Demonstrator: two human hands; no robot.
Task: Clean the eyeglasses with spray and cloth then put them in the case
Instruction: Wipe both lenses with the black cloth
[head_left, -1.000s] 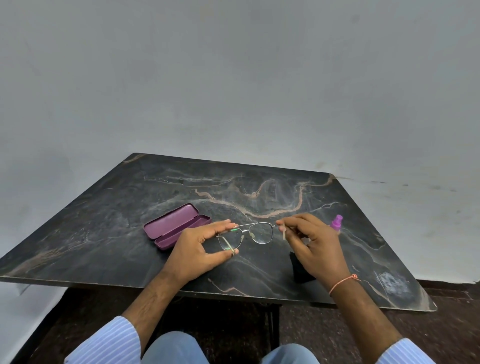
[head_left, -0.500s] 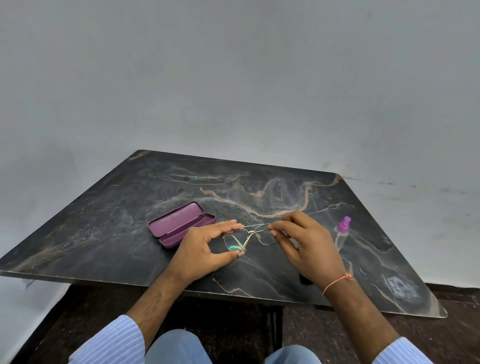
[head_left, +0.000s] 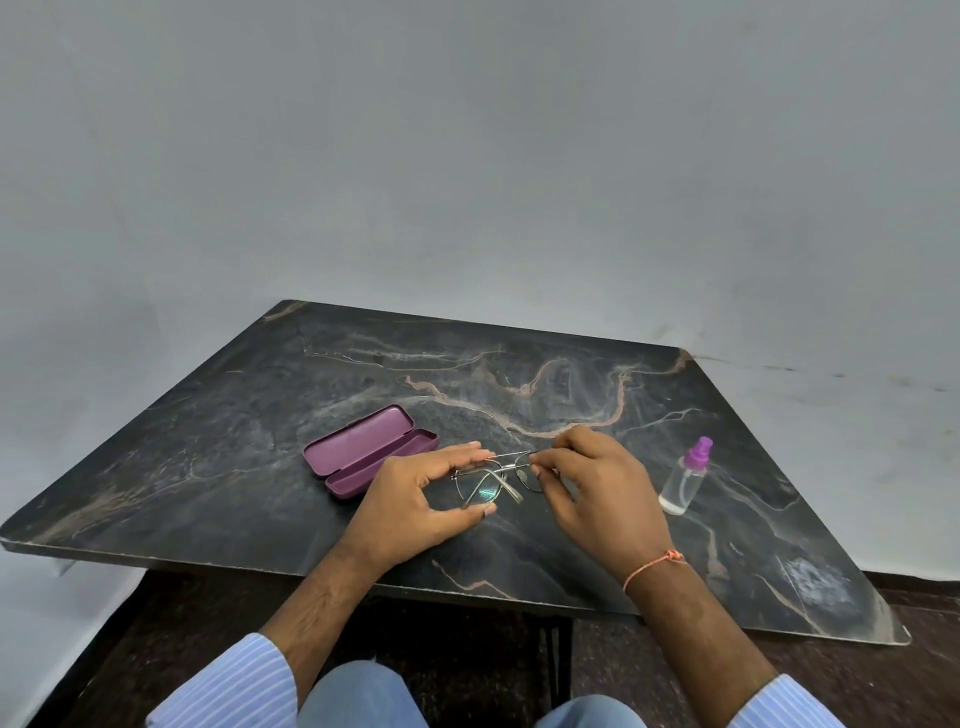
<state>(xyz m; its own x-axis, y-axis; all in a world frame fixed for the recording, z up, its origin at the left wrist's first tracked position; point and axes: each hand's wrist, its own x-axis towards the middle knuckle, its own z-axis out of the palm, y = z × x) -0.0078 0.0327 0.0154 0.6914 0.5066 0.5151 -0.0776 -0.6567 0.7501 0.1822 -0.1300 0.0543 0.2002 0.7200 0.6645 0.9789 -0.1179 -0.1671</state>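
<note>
The surface (head_left: 249, 436) is a dark slab with a marbled look, veined in pale grey and rusty orange, its near edge thin and chipped-looking. The glasses (head_left: 493, 480) sit at its middle: thin metal wire frame, clear lenses, one lens catching a greenish glint, both temples folded in and crossing behind the lenses.

The left hand (head_left: 415, 499) lies just left of the glasses, forefinger along the top of the frame and thumb below it, the two curved in a wide C that pinches the left lens rim between them. The right hand (head_left: 597, 488) is just right of the glasses, its fingertips pressed together on the thin wire at the frame's right end; whether they grip the temple or the hinge is too fine to tell. A thin orange thread (head_left: 655, 564) circles the right wrist, and blue striped cuffs show on both arms.

The case (head_left: 366, 451) lies left of the glasses, just beyond the left hand: a slim, rounded, matte purple shell lying open, lid flat beside the tray, with nothing in either half. The bottle (head_left: 684, 480) stands well right of the glasses, beyond the right hand: small, clear plastic, cylindrical, with a purple spray cap; any liquid inside cannot be told.
</note>
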